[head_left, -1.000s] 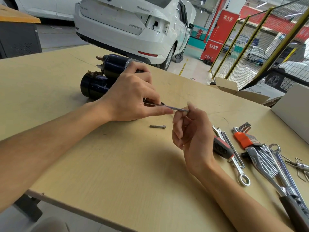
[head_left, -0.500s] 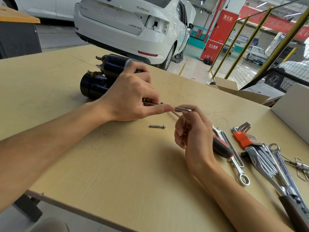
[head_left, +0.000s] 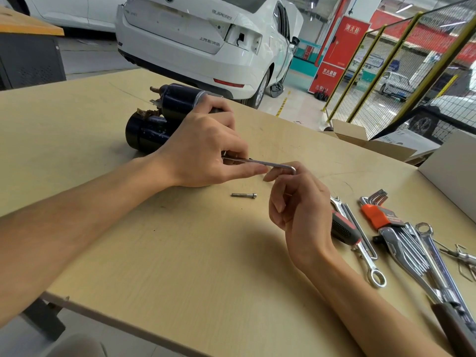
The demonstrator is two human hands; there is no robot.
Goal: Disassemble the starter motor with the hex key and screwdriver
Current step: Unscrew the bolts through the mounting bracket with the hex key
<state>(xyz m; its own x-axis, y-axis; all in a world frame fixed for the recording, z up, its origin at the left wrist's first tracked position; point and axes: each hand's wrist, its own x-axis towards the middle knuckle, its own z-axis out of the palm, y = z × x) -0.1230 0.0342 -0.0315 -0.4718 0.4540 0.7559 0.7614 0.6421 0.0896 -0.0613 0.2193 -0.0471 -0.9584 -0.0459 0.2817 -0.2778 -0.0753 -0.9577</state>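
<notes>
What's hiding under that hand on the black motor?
Under the left hand you can see the black cylindrical starter motor and the silver L-shaped hex key poking out. The key's tip and the bolt it turns are covered.

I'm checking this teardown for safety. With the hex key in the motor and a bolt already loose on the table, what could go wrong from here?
1. The right hand only touches the hex key at its bend; it may slip off while turning.
2. The loose bolt lies unsecured on the table and could roll or be knocked away.
3. The starter motor is steadied only by the left hand, so it might twist.
</notes>
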